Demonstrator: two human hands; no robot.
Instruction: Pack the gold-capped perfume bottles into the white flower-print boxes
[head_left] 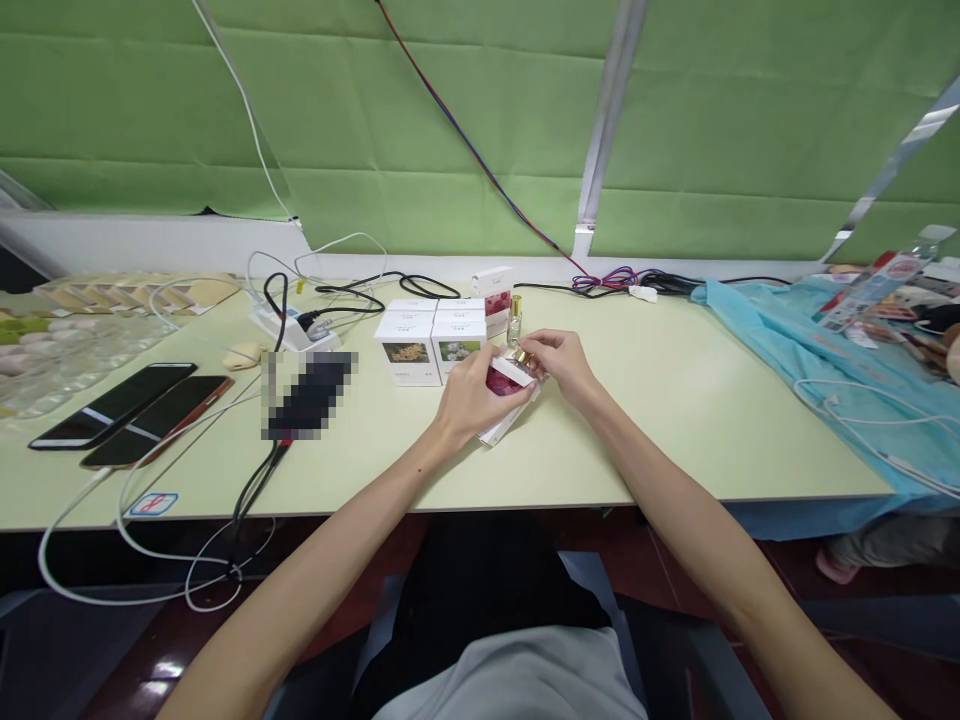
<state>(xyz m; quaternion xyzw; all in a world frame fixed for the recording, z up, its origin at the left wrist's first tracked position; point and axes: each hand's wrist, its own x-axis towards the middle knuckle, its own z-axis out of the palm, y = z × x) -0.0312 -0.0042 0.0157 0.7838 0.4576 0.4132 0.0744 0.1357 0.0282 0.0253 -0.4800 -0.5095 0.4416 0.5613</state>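
My left hand (469,395) is closed round a small white box (499,430) with a dark pink flower picture, tilted above the table. At the upper end of this box, the fingers of my right hand (562,362) pinch a small gold-capped bottle (523,356); its lower part is mostly hidden by the box and fingers. Just behind my hands stands another clear glass bottle with a gold cap (514,322). A white box with pink flowers (495,298) is upright beside it. Several white flower-picture boxes (414,365) stand grouped left of my left hand.
Two phones (124,410) and a pixelated dark object (311,395) lie left on the pale table (660,420). Cables run from a white power strip (289,325). At right are blue sheeting (787,330) and a plastic bottle (885,280). Clear trays (90,340) sit far left.
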